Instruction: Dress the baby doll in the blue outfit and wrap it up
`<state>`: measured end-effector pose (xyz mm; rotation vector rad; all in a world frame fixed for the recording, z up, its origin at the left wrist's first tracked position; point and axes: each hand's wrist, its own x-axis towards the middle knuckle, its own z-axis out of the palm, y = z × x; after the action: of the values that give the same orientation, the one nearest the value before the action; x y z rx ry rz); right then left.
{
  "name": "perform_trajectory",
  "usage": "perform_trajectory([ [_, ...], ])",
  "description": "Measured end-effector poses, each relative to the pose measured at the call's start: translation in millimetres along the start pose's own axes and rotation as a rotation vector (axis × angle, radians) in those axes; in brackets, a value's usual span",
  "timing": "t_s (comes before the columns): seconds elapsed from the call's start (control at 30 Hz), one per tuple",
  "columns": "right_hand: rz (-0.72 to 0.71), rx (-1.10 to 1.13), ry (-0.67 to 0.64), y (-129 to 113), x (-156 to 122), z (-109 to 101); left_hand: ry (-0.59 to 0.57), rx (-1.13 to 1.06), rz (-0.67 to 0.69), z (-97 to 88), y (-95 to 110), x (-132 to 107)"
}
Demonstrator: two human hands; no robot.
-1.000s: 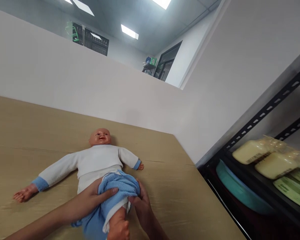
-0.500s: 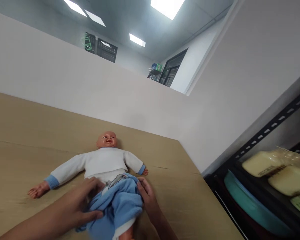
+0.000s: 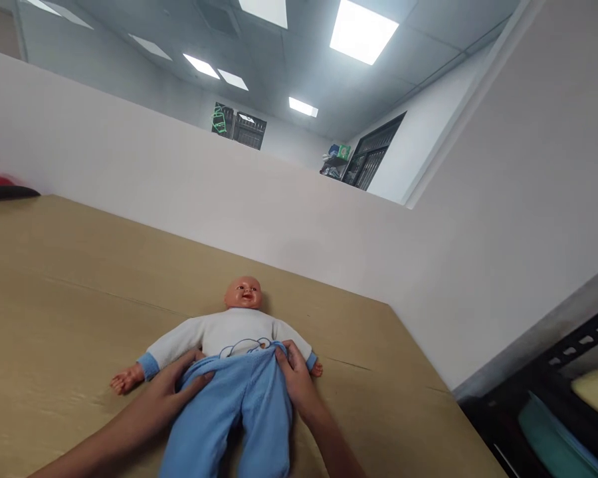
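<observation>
Your L hand & R hand hold blue pants on doll, ~7 o'clock; teal basin ~4 o'clock.

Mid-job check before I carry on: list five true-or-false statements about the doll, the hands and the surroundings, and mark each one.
1. The baby doll lies face up on the table. True.
2. The left hand is on the doll's head. False: it is at the waist of the blue trousers.
3. The right hand touches the top of the blue trousers. True.
4. The doll's sweater is red all over. False: it is white with blue cuffs.
5. The black shelf frame is at the view's left edge. False: it is at the right.
</observation>
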<state>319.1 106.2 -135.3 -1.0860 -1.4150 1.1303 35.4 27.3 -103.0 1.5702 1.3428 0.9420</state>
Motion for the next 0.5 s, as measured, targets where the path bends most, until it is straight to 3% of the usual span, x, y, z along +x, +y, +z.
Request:
perform_trajectory([
  [0.13,-0.04,-0.071,0.093,10,-4,-1,0.126,0.062,0.108,-1.1,0,6],
  [0.27,-0.011,-0.094,0.155,17,0,3,0.116,-0.017,0.044,-1.0,-2,28],
  [0.4,0.085,-0.024,0.107,22,23,20,0.156,-0.089,-0.03,2.3,-7,64],
  [0.5,0.169,0.012,0.054,19,31,24,0.117,-0.095,-0.041,-2.1,-13,76],
])
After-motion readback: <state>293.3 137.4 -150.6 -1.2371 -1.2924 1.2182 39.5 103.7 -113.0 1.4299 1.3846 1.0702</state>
